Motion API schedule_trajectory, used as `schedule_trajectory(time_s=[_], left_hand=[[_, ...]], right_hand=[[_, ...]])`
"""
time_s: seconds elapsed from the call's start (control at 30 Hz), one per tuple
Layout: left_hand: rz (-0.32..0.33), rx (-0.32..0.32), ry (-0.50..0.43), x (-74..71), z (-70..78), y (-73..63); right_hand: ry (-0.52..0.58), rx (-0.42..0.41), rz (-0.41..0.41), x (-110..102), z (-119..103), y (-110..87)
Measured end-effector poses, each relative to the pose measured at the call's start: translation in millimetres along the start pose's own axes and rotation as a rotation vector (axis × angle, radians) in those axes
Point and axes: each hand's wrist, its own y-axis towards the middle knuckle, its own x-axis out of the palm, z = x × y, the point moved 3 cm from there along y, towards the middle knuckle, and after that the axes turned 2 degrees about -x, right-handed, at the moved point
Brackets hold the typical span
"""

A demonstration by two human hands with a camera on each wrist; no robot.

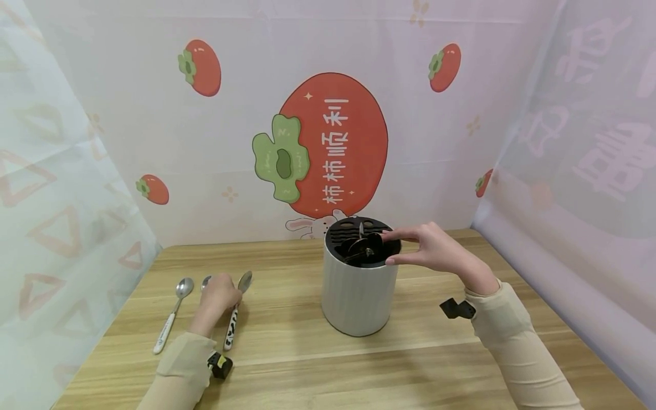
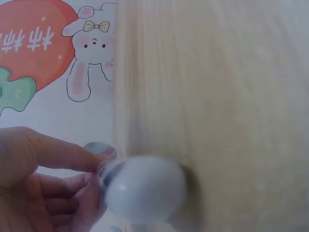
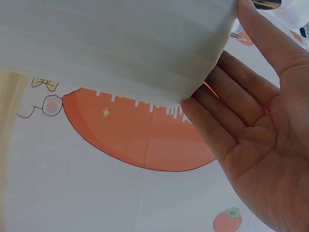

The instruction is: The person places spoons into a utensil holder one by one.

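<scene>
In the head view, my left hand (image 1: 221, 295) pinches a spoon with a black-and-white cow-patterned handle (image 1: 232, 327), close over the table. That handle's white end (image 2: 147, 191) looms near the lens in the left wrist view. Behind the left hand, another spoon's bowl (image 1: 206, 282) peeks out, its handle hidden. My right hand (image 1: 438, 247) grips the upper side of a white ribbed utensil holder (image 1: 353, 299) with a black slotted top. Thumb and fingers span its rim; in the right wrist view the fingers (image 3: 236, 92) lie against the wall. Dark and shiny utensils (image 1: 363, 247) sit inside.
A white-handled spoon (image 1: 171, 316) lies on the wooden table (image 1: 287, 364) at the left. A white cloth backdrop (image 1: 246, 114) printed with persimmons stands behind the table, and cloth sides rise at left and right.
</scene>
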Motion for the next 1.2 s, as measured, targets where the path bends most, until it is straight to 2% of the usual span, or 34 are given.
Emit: schedule_trajectory(time_s=[0.5, 0.8, 1.03, 1.2], left_hand=[[0.022, 0.004, -0.020, -9.9, 9.8, -4.1], [0.106, 0.061, -0.032, -18.4, 23.5, -9.8], [0.127, 0.063, -0.029, -23.9, 34.6, -14.1], [0.161, 0.097, -0.052, -26.1, 42.2, -16.1]], right_hand=[[-0.003, -0.006, 0.002, 0, -1, 0.0], [-0.016, -0.005, -0.006, 0, 0, 0.3], [-0.012, -0.003, -0.006, 0, 0, 0.1], [-0.012, -0.004, -0.005, 0, 1, 0.2]])
